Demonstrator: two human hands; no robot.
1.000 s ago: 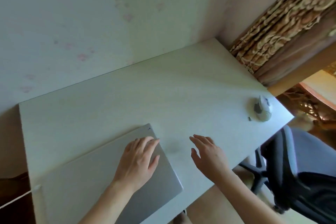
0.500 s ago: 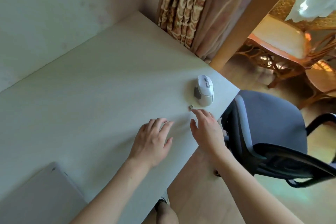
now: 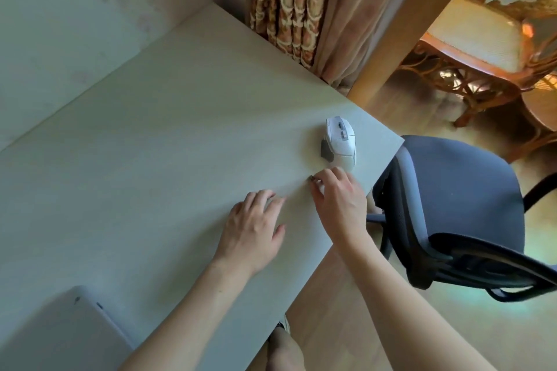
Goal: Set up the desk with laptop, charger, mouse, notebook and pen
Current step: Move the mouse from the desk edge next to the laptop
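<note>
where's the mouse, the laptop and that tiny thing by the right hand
mouse (image 3: 342, 144), head view, on its white top shell
laptop (image 3: 60, 337), head view, on its closed grey lid
tiny thing (image 3: 311, 179), head view, on its dark end at the right hand's (image 3: 339, 203) fingertips

A pale tabletop (image 3: 156, 135) with a faint wood grain stands pushed into a corner against a plain, light wall (image 3: 75, 9) that bears a few faint pinkish marks. At the tabletop's far end hangs a curtain (image 3: 298, 0), patterned in cream and brown, with a plainer brown fold beside it. A light wooden post (image 3: 407, 18) slants down just beside the curtain. The floor (image 3: 346, 295) is light wood. A dark blue-grey office chair (image 3: 461, 199) with black armrests stands just beside the tabletop's near corner. Farther back is a wicker chair (image 3: 473, 39) with a cream cushion, lit by bright daylight. Something white and brightly lit shows at the top right corner.
</note>
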